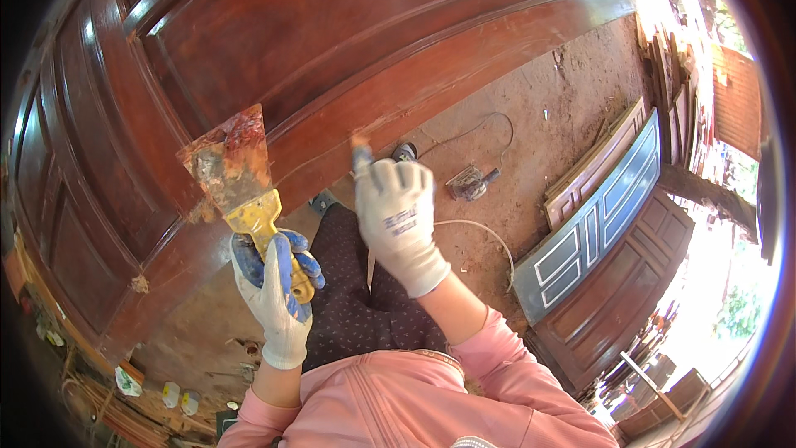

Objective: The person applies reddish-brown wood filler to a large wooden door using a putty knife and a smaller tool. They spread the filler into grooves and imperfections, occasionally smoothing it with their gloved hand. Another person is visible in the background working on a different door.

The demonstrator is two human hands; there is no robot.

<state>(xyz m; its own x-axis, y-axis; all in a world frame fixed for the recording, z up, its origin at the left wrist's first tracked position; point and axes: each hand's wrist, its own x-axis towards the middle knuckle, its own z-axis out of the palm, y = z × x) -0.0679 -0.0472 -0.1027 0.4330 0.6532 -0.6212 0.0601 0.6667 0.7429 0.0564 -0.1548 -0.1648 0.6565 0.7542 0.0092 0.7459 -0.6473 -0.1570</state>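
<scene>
My left hand [278, 286], in a white glove with blue-coated fingers, is wrapped round the yellow handle of a wide putty knife [236, 166]. Its blade points up, smeared with reddish-brown and tan paste. My right hand [396, 211], gloved alike, is closed with its knuckles up, by the near edge of a reddish-brown panelled wooden door [348, 50]. One blue finger points forward from it, and an orange-brown tip shows at its end, slightly blurred. The underside of this hand is hidden, so what it may hold cannot be seen. Thin pale lines run along the door's edge.
A hand-held power tool [471, 182] with a cord lies on the dirt floor to the right. Beyond it lean a grey-blue door [601, 220] and a brown door [618, 286]. Yellow-and-white containers [171, 394] stand at the lower left. My shoes are under the door's edge.
</scene>
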